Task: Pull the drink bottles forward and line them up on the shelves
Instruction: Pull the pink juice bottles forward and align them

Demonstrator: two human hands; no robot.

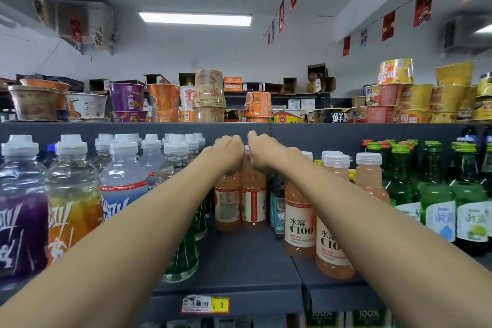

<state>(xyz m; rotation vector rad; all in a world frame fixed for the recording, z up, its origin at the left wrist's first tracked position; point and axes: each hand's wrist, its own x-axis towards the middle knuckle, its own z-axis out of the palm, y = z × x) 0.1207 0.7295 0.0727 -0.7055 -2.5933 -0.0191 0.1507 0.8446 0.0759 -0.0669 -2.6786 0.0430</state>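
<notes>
Pink drink bottles, two smooth translucent plastic cylinders, are gripped at their necks far back on the matte grey shelf, one by the curled left hand, one by the right hand.

A dark grey shelf holds rows of drink bottles. At the left stand clear sports-drink bottles with white caps and purple, orange and blue labels, with a green-tinted bottle beside them. At the middle, set well back, two pink juice bottles stand upright and side by side. Right of the bare centre, pink C100 bottles stand near the front edge. Green glass bottles with green caps fill the far right. A yellow price tag sits on the front lip. The upper shelf carries stacked instant noodle cups.
</notes>
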